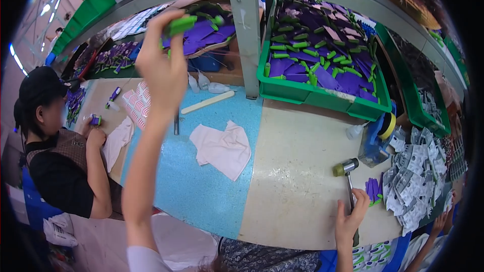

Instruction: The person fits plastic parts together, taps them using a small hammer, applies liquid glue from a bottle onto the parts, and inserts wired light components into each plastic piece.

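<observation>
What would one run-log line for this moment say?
left hand: raised, holding green piece | right hand: gripping hammer on table | green crate behind

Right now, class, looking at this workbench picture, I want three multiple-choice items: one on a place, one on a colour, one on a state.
1. Where does the pink cloth lie?
A. on the blue mat
B. in the green crate
C. on the floor

2. What colour is the piece in the raised left hand?
A. red
B. green
C. white

3. How is the right hand?
A. empty, open
B. out of view
C. holding the hammer

Answers: 1 A, the cloth rests on the mat; 2 B, bright green above the fingers; 3 C, fingers wrap the handle.
</observation>
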The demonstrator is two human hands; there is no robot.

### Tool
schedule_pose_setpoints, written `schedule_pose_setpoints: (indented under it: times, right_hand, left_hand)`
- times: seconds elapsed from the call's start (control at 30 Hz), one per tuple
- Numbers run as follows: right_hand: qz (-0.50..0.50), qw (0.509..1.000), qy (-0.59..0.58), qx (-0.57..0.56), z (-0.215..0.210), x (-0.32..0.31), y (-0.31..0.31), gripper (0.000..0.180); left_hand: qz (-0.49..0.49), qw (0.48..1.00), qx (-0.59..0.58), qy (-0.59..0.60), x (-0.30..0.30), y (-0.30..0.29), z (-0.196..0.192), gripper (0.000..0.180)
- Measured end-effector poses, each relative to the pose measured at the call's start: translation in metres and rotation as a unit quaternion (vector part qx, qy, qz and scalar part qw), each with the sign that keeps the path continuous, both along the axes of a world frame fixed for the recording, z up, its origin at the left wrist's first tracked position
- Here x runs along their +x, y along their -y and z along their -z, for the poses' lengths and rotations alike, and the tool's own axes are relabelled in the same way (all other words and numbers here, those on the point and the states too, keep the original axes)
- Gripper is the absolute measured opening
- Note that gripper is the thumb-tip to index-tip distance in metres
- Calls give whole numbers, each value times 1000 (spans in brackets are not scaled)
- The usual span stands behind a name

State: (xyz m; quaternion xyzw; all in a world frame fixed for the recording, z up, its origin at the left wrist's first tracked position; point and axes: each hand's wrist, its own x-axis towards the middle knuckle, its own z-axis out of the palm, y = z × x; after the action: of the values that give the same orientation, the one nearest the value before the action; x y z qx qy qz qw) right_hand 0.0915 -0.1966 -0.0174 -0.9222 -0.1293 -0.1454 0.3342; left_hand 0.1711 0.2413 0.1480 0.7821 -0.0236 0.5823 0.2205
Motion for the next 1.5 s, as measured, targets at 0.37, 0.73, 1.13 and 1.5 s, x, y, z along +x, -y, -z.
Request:
schedule_pose_setpoints:
  times: [0.37,0.73,1.13,1.5]
  right_hand:
    - [6,999,-5,-47,20,-7,5,50]
    - [25,998,2,-64,24,-5,11,42]
    - [12,996,93,0,-65,10,-5,38]
    - [-101,956,253,-111,-113,378,-125,35]
  left_hand:
    - [-17,952,169,-254,103,-137,40,48]
    - [-167,872,104,-448,18,-124,51,66]
    - [-185,938,224,-190,35,-114,39,45]
    - [118,963,30,-242,55,122,81,31]
